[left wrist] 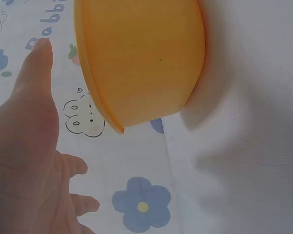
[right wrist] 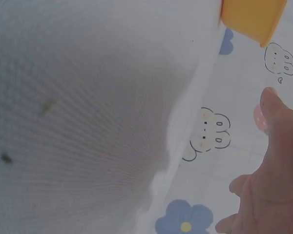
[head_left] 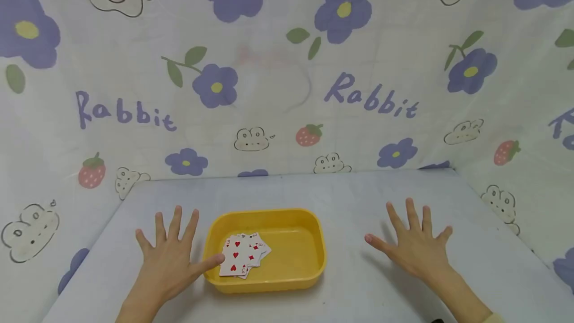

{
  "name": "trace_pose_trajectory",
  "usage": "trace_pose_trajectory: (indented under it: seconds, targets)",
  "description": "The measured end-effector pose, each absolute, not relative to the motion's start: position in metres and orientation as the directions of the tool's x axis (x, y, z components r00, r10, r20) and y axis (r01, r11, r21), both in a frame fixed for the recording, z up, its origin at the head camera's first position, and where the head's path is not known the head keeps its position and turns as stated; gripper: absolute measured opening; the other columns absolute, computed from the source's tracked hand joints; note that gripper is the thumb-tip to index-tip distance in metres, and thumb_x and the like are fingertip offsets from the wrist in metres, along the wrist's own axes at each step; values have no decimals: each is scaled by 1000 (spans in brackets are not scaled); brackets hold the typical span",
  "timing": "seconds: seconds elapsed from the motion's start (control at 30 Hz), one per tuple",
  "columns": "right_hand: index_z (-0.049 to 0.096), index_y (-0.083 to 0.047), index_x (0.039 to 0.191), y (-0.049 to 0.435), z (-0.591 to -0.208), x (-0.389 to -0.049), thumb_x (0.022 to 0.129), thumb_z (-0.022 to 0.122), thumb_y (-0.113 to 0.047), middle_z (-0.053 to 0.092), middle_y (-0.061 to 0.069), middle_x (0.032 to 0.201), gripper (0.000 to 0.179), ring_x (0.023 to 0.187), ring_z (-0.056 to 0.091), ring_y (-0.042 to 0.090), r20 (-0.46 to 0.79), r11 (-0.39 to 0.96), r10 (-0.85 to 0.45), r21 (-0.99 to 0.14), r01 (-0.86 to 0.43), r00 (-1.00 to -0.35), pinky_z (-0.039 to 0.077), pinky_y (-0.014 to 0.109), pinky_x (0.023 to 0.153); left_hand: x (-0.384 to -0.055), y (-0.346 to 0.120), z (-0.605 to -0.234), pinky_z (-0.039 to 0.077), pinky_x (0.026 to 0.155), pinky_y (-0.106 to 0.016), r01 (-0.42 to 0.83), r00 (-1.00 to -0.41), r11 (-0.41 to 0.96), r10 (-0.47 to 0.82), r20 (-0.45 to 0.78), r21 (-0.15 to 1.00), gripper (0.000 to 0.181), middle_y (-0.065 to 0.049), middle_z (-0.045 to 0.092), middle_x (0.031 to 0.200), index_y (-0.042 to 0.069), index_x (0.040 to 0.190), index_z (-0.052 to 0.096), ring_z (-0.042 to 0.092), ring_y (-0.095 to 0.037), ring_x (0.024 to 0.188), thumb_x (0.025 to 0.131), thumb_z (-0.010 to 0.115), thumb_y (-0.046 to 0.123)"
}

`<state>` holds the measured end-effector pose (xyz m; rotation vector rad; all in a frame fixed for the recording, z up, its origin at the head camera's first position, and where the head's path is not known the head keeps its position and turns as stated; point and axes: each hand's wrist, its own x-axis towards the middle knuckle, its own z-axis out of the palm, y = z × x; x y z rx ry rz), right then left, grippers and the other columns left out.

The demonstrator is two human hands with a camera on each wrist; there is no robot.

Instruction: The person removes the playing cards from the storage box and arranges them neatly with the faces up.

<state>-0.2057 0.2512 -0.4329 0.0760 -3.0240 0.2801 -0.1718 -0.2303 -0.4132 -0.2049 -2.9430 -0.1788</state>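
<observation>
A yellow plastic tray [head_left: 287, 283] rests on the table between the two hands. Inside it, toward the left end, lies a loose pile of playing cards [head_left: 236, 253], face up, with a three of hearts on top. My left hand [head_left: 166, 263] is spread wide beside the tray, its thumb overlapping the left rim and a card's edge in the head view. In the left wrist view the tray's side [left wrist: 141, 63] stands just beyond that hand [left wrist: 29, 146]. My right hand [head_left: 417, 248] hovers right of the tray with fingers spread, holding nothing.
The table [head_left: 358, 293] has a pale cloth cover. Behind it and along both sides hangs a white curtain [head_left: 269, 98] printed with purple flowers, rabbits, strawberries and lettering. In the right wrist view, the tray's corner [right wrist: 251, 19] shows at the top.
</observation>
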Motion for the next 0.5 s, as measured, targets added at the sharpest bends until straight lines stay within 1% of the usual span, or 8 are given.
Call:
trace_pose_trajectory:
  seconds: [0.13,0.23,0.37,0.5]
  targets:
    - [23,-12,157,252,-434,-205,81,37,-86,-1,30,158,107,137,-6,60,99,981,-40,-186,-58,-994,-13,85,87,-170,-228,-411,-17,93,-80,138,-976,986,118,184,98,115,-30,6,158,7,157,20,-5,-61,137,78,42,87]
    - [24,-11,157,251,-435,-206,81,37,-86,-1,30,158,107,137,-4,61,97,980,-45,-187,-63,-994,-11,86,87,-168,-225,-411,-13,95,-81,139,-976,984,118,186,108,113,-30,9,158,6,157,22,-1,-61,137,79,43,86]
    - [25,-8,156,251,-435,-206,81,37,-86,2,31,157,109,137,0,61,114,980,-59,-184,-80,-992,-7,86,89,-162,-217,-410,-8,101,-77,175,-972,968,140,189,180,109,-27,14,158,4,155,25,2,-58,139,82,48,81]
    - [25,-3,155,247,-436,-204,82,41,-84,11,33,156,110,136,9,61,131,975,-80,-197,-105,-988,0,86,92,-158,-210,-410,1,107,-73,212,-965,942,160,207,259,109,-24,17,159,3,155,25,6,-53,141,81,53,78]
